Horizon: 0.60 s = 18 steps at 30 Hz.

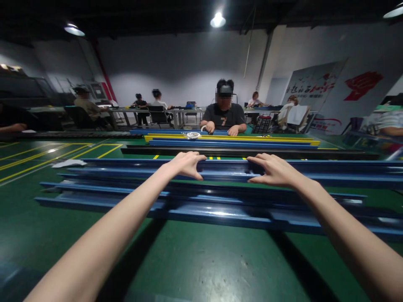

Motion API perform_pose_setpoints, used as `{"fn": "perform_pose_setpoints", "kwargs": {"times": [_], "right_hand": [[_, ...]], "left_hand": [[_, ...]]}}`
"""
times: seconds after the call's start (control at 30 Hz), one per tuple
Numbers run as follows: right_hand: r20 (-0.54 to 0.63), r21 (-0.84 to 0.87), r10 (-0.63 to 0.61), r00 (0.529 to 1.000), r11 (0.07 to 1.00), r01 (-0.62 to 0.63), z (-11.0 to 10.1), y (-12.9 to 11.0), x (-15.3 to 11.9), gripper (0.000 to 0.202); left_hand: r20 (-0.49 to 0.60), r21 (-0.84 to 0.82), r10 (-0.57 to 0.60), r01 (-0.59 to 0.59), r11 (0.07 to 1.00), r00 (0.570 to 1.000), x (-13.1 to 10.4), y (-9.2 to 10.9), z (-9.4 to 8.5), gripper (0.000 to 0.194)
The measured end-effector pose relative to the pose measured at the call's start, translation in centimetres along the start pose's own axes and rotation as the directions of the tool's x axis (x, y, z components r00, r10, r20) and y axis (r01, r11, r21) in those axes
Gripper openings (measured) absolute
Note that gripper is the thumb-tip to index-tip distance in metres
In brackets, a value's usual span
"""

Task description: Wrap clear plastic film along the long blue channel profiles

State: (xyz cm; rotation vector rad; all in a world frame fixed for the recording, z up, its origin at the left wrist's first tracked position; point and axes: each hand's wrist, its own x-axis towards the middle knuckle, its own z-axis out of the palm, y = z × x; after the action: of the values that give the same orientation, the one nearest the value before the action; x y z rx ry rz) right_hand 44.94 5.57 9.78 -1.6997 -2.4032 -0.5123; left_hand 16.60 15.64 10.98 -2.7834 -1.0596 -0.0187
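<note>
Several long blue metal channels lie crosswise on a green surface. My left hand (188,164) spans the farthest channel of the near group (225,167), thumb at its near edge and fingers over its far edge. On the same channel, further right, my right hand (271,168) grips across both edges in the same way. Nearer to me lie more blue channels (217,212), with the shadows of my arms across them. The undersides of my fingers are partly hidden.
Beyond lie a black bar (141,150), a yellow bar (283,140) and a white coil (192,135). A person (224,113) sits opposite, hands by the far bars. White paper (69,163) lies at the left. Other people sit at tables behind.
</note>
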Motion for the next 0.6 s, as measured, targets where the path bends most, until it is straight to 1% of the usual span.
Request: {"fn": "perform_pose_setpoints", "kwargs": {"times": [0.13, 0.23, 0.43, 0.6], "right_hand": [[-0.017, -0.02, 0.002, 1.0, 1.0, -0.003, -1.3, -2.0, -2.7, 0.07], [0.0, 0.007, 0.018, 1.0, 1.0, -0.018, -1.6, -3.5, -4.6, 0.07], [0.052, 0.091, 0.079, 0.996, 0.992, -0.083, -1.1, -6.6, -8.4, 0.071], [0.089, 0.122, 0.079, 0.993, 0.988, -0.09, -0.2, -9.1, -10.6, 0.073]], "left_hand": [[-0.006, 0.032, 0.04, -0.04, 0.999, 0.999, -2.6, 1.3, -1.1, 0.08], [0.011, 0.057, 0.054, -0.054, 0.997, 0.999, -4.4, 2.4, -1.3, 0.081], [0.04, 0.035, 0.09, -0.092, 0.995, 0.995, -7.9, 4.4, -0.2, 0.083], [0.079, -0.02, 0.098, -0.096, 0.995, 0.992, -10.7, 5.5, 1.3, 0.081]]}}
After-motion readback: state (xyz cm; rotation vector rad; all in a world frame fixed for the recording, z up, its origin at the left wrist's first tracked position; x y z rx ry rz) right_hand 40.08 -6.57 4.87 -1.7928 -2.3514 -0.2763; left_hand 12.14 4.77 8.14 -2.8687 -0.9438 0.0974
